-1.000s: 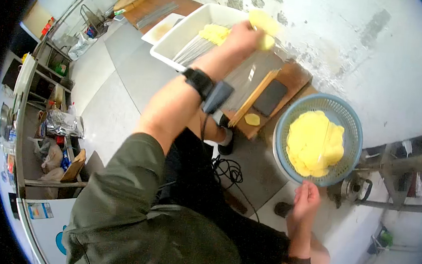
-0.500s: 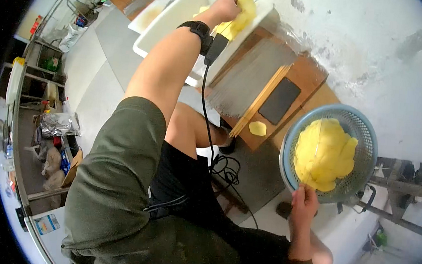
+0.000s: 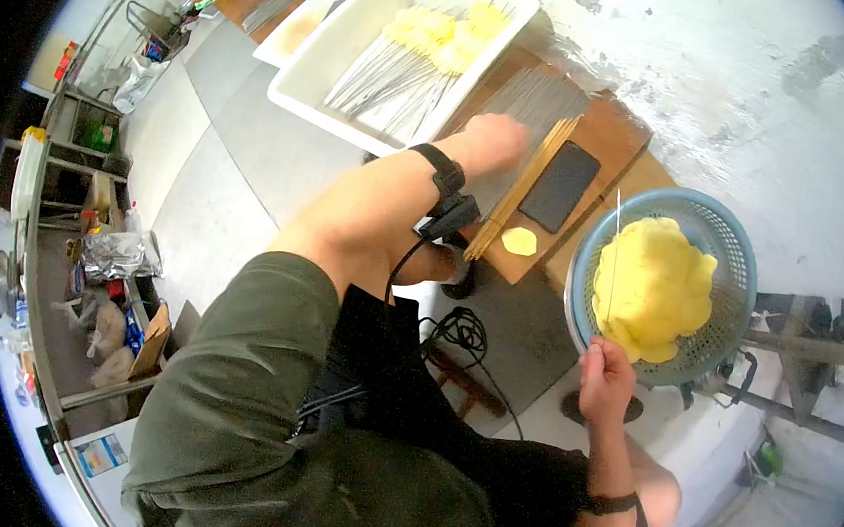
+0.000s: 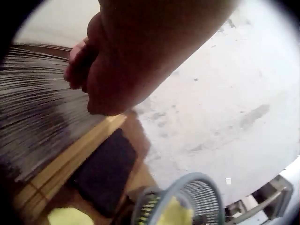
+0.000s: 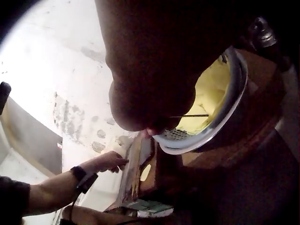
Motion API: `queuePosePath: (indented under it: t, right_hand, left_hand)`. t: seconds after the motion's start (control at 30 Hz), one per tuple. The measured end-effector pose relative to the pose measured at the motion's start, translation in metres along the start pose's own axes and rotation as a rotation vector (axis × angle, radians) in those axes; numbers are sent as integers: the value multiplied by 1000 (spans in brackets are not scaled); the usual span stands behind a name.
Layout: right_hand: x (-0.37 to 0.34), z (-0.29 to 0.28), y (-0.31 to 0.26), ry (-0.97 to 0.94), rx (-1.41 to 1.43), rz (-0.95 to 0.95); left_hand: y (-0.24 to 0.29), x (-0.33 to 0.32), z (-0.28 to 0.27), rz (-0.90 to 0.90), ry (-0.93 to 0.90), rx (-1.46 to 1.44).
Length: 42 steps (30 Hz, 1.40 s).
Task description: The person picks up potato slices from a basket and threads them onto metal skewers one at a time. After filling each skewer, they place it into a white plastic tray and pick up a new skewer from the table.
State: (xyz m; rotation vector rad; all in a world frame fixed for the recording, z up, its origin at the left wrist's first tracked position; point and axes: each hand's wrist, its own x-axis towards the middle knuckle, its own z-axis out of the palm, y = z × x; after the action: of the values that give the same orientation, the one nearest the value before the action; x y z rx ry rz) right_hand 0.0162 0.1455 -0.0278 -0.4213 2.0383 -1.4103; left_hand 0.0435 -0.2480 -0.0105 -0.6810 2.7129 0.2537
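Note:
My left hand [image 3: 496, 143] hovers over a spread of thin grey metal skewers [image 3: 531, 102] on the wooden board, fingers loosely bent with nothing seen in them. Beside it lies a bundle of wooden sticks [image 3: 524, 187]. With thumb and fingers, my right hand [image 3: 608, 375] pinches the near end of a single metal skewer [image 3: 616, 250], which points up across the basket's left side. A heap of thin yellow slices [image 3: 656, 289], potato by their look, fills the blue-grey plastic basket [image 3: 736, 261]. In the right wrist view the held skewer [image 5: 194, 116] shows as a dark line over the slices.
Beyond the board stands a white tub [image 3: 338, 128] holding skewers with yellow slices on their far ends. A dark rectangular block [image 3: 559, 187] and one loose slice [image 3: 519, 241] lie on the board. A black cable [image 3: 456, 337] coils on the floor; a wall rises behind.
My left hand carried skewered yellow slices to the tub, left them there and came back over the loose skewers. My right hand stays at the basket's near rim, its skewer now showing at the left side.

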Motion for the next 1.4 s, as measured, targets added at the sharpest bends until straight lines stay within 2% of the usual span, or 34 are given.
queuePosePath:
  t: [0.07,0.23,0.3,0.33,0.37,0.43,0.47,0.6,0.67,0.7,0.77,0.8,0.9,1.0,1.1,1.17,1.2,1.23,1.27,1.33,1.4]
  right_hand:
    - [-5,-3,-7,-8,-55,-1]
    - [-13,-17,-17,29,-138,-20]
    - [-16,-22,-23,42,-151,-13]
    - [-18,-24,-24,44,-126,-41]
    - [-20,-26,-25,47,-102,-69]
    - [-25,-28,-32,52,-100,-136]
    - [-27,-28,-33,49,-104,-207]
    - [-28,-29,-21,58,-61,-260]
    - [-28,-31,-19,49,-51,-280]
    - [-28,-31,-20,50,-49,-285]
    - [-29,-31,-25,46,-22,-185]
    - [-28,-32,-27,47,-18,-191]
    - [-25,-31,-33,43,140,-94]
    - [-22,-29,-36,70,273,-56]
    - [-21,-30,-29,110,377,-91]
    - [-29,-36,-29,130,369,-77]
    - [-34,-43,-23,136,458,-50]
    - [-37,-50,-16,144,547,-24]
    - [-38,-52,-11,237,566,-5]
    - [-54,-71,-6,220,608,43]
    - [-65,-85,1,217,630,98]
  left_hand:
    - [-8,6,22,-154,45,-103]
    - [-13,27,32,-237,-71,-83]
    - [-23,32,41,-317,31,-149]
    - [-26,28,39,-227,54,-63]
    - [-27,27,39,-218,53,-55]
    - [-32,23,39,-291,149,-227]
    - [-42,31,48,-302,160,-211]
    - [-57,39,62,-349,159,-222]
    - [-67,36,68,-132,175,-270]
    - [-54,23,52,-132,179,-268]
    - [-21,-9,16,-455,163,-923]
    - [-7,-20,6,-453,169,-920]
    - [37,-49,-1,-227,199,-1434]
    - [115,-93,1,-29,20,-1752]
    - [196,-125,34,82,-96,-1839]
    - [254,-145,47,66,-188,-2000]
    - [270,-147,59,79,-369,-2016]
    - [291,-150,68,43,-333,-2060]
    - [302,-155,66,52,-348,-2012]
    - [317,-161,68,55,-372,-1964]
    - [330,-161,78,196,-479,-1942]
